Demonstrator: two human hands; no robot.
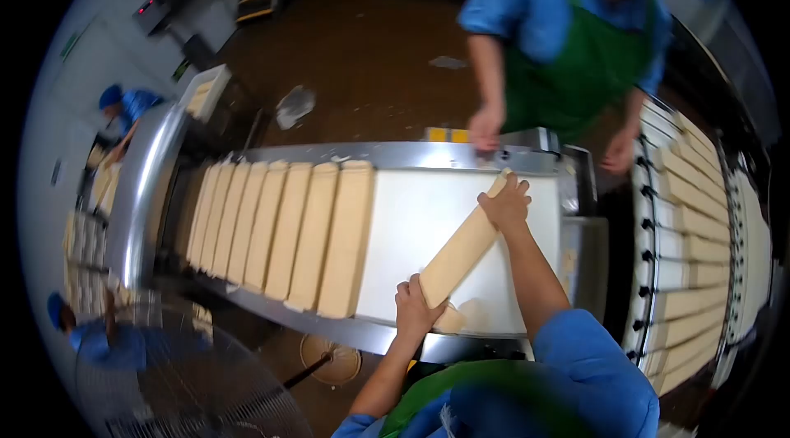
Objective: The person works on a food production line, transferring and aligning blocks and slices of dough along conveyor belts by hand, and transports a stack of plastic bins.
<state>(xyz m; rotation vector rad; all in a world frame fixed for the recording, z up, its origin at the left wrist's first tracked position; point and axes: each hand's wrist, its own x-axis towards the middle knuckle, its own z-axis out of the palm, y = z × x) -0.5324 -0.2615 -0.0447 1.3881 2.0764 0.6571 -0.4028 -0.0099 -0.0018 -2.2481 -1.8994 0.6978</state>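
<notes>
A long cream-coloured slab point(461, 245) lies slanted over the white conveyor belt point(395, 224), held at both ends. My left hand point(414, 310) grips its near end, and my right hand point(506, 203) is wrapped round the far end. Beside my left fingers a small loose cream piece point(451, 319) rests on the belt. To the left, several similar slabs point(346, 236) lie side by side across the conveyor. Whether the held slab touches the belt, I cannot tell.
Across the conveyor stands a co-worker in a green apron point(559, 76), one hand point(487, 127) by the metal rail point(411, 156). A second line of slabs point(695, 216) runs at right. At left are a metal hood point(144, 199), a fan point(189, 380) and other workers.
</notes>
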